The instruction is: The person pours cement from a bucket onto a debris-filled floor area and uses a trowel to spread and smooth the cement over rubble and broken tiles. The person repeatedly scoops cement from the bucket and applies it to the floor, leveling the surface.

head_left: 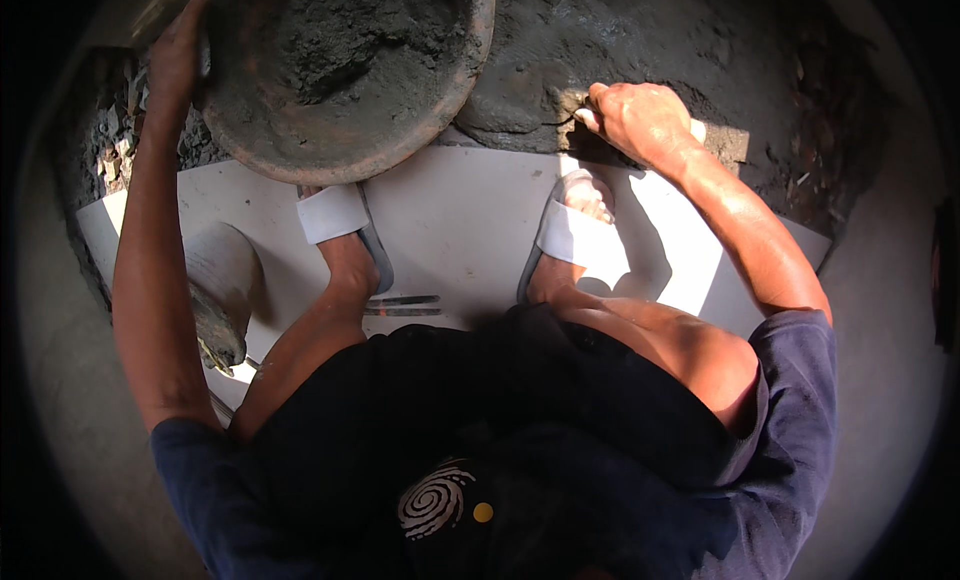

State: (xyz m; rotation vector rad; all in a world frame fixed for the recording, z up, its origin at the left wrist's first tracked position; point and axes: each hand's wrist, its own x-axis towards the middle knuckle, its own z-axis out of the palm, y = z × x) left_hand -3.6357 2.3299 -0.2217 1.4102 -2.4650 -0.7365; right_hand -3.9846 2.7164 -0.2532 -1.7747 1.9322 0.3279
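Note:
A wide round basin (465,75) with a worn, brownish rim stands at the upper left, tilted, with dark grey wet mortar (345,55) inside. My left hand (178,65) grips its left edge; some of the fingers are cut off or hidden. On the right, my right hand (640,120) is closed low over a spread of the same wet mortar (640,35). A pale rounded end (697,131) sticks out beside the wrist, like the end of a tool's handle. Whatever blade or head it has cannot be made out under the hand and mortar.
My feet, in sandals with white straps (333,214), stand on a pale board (440,220) bordering the mortar. A grey, mortar-stained cylindrical container (222,270) lies by my left leg. Broken rubble (115,160) edges the mortar at left. Strong sunlight falls around my right foot.

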